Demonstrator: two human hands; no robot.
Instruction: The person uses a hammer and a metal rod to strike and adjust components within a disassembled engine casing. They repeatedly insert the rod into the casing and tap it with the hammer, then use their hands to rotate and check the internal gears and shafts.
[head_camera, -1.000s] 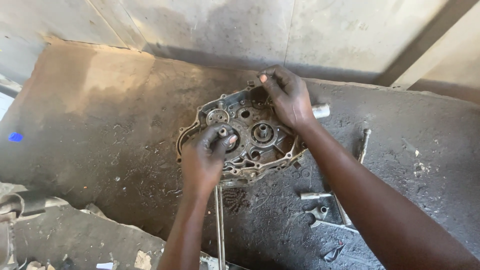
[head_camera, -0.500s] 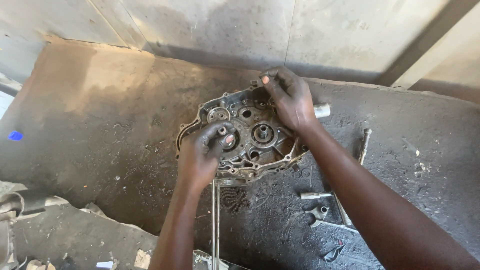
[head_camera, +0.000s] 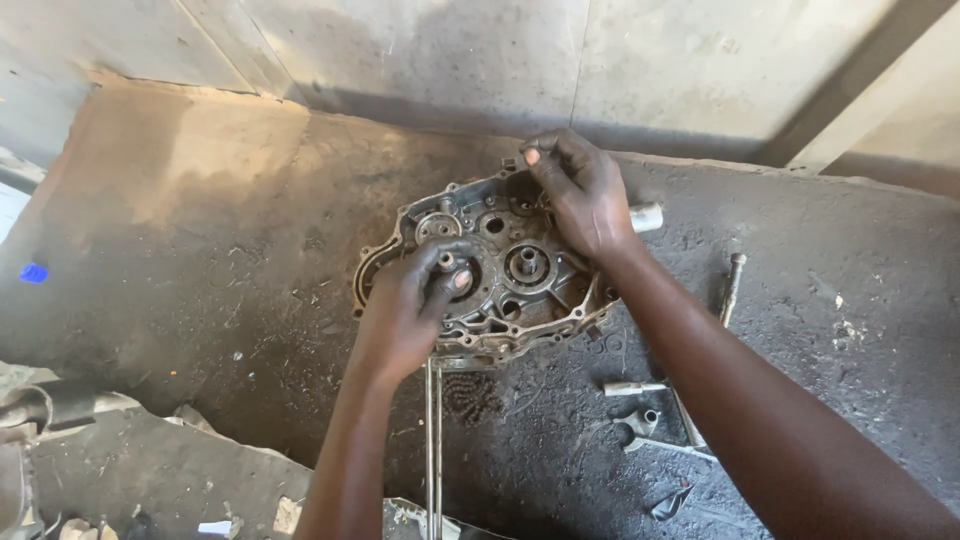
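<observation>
lying flat on the grimy dark workbench (head_camera: 250, 290), near the pale back wall (head_camera: 500, 60), is a greasy metal engine case (head_camera: 500, 270) with round bores and a short shaft standing in its middle. the right hand (head_camera: 580, 195) is gripping the case's far rim with curled fingers, while the left hand (head_camera: 405, 310) is pinching a small stub at the near-left bore. sitting beside them are a thin rod (head_camera: 432, 450), sockets (head_camera: 640, 420), a bolt (head_camera: 733, 285).
</observation>
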